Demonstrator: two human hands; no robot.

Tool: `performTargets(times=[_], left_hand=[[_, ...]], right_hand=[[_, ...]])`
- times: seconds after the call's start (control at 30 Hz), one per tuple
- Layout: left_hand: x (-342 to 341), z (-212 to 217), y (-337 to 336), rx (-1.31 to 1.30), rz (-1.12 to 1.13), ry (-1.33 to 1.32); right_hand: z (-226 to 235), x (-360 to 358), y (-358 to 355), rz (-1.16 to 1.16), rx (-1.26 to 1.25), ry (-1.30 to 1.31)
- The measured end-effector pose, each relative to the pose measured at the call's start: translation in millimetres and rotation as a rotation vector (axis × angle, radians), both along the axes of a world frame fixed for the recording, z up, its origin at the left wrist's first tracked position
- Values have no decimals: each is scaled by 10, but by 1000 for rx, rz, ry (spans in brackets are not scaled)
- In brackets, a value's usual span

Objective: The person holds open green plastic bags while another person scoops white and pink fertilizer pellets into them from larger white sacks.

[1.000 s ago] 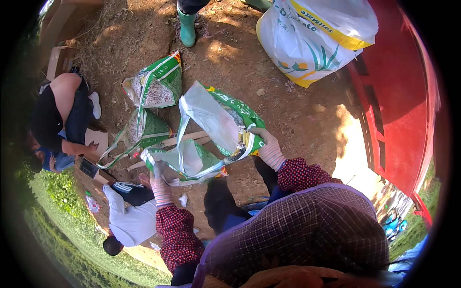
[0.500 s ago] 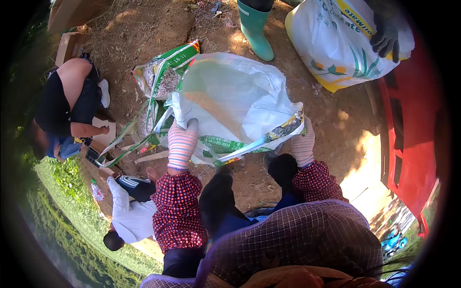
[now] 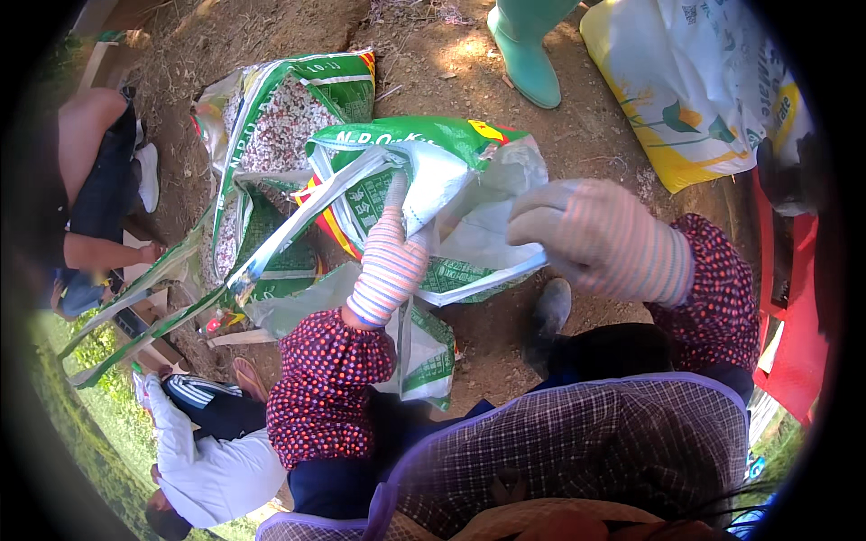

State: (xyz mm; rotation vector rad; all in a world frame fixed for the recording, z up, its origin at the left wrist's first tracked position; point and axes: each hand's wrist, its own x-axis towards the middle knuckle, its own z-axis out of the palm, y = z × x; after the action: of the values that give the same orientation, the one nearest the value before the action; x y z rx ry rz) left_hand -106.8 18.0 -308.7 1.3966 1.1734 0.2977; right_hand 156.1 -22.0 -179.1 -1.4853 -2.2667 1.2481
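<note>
My left hand (image 3: 390, 261), in a striped knit glove, reaches up into the mouth of the empty green-and-white woven plastic sack (image 3: 424, 194), fingers closed on the near edge of its opening. My right hand (image 3: 600, 239), in a matching striped glove, is clenched on the sack's right-hand edge, holding it just above the bare brown soil (image 3: 595, 144). The sack hangs between both hands, in front of my knees, its pale lining turned outward. To its left, touching it, lies a heap of similar green-and-white sacks (image 3: 280, 135), crumpled and overlapping. Beyond it, at the upper edge, stands another person's green rubber boot (image 3: 528, 59). A full yellow-and-white printed sack (image 3: 695, 90) rests at upper right, beside a red metal surface (image 3: 798, 298). At far left a second person crouches (image 3: 95, 194); at lower left a third person in a white top (image 3: 212, 460) bends over
</note>
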Motion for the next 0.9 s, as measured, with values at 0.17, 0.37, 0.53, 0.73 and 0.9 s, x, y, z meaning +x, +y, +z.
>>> performTargets(times=[0.17,0.37,0.53,0.73,0.9], left_hand=[[-131,547,479,-101,230,-691],[-171,57,813,138,-223,586],[-58,-136,690,758,-245,470],[111,-327,480,245,273,78],[310,-614,-213,-277,315,-67]], right_hand=[[-2013,-326,-252,302,-411,-440],[-1440,256,-328,357,-837,-995],[-1442,276,-461,125,-643,-1015],[-1513,-312,-267,129,-738,-748],[-1870,-747,-153,296,-471,-701]])
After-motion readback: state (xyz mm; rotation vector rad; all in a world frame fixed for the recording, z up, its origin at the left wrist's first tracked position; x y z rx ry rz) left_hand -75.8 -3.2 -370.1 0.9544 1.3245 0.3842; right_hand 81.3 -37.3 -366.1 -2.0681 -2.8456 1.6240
